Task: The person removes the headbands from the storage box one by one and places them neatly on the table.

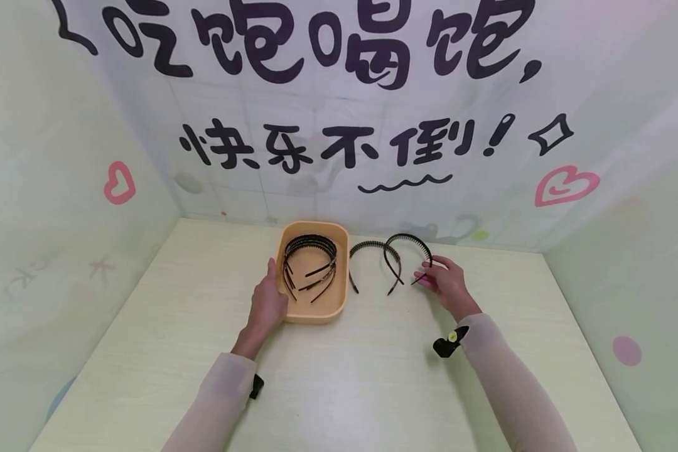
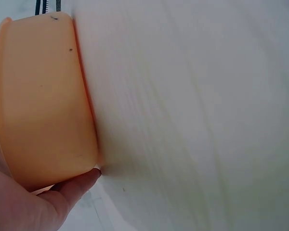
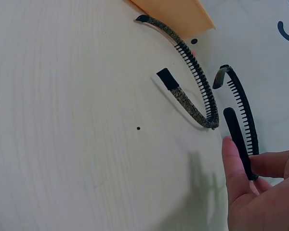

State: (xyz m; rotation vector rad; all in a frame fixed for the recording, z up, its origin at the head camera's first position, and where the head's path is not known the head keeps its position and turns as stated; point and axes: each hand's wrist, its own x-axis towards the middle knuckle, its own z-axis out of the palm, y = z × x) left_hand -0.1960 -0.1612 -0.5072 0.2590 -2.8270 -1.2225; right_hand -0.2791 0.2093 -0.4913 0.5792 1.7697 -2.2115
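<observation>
A: Why is the left hand [image 1: 268,301] on that corner of the tray [image 1: 316,319]?

B: To steady it, I'd guess. The tray sits on the counter [image 1: 328,389] near the back wall, and the fingers are curled round its near left corner from outside. Held there, they leave the opening unblocked

A: And the right hand [image 1: 443,282], what has it got?

B: Its fingers pinch the held headband [image 3: 250,115] close to one tip, thumb on one side. Gripping an end probably leaves the toothed arch free and easy to steer. It looks raised off the counter, off to the tray's right

A: In the head view it crosses another one

B: Only by the angle, I think. The right wrist view shows a gap between it and the loose headband [image 1: 375,244], which lies on the counter just beside the tray's right side, its two tips towards the person

A: So how many of everything?

B: One tray, two hands, one headband pinched, one loose on the counter. The headbands inside [image 1: 312,239] number at least three; they overlap too closely for me to give an exact figure

A: Why so tightly layered?

B: Similar curves nest well. Their arches all face the far end and their tips come towards the near end, which likely saves room
</observation>
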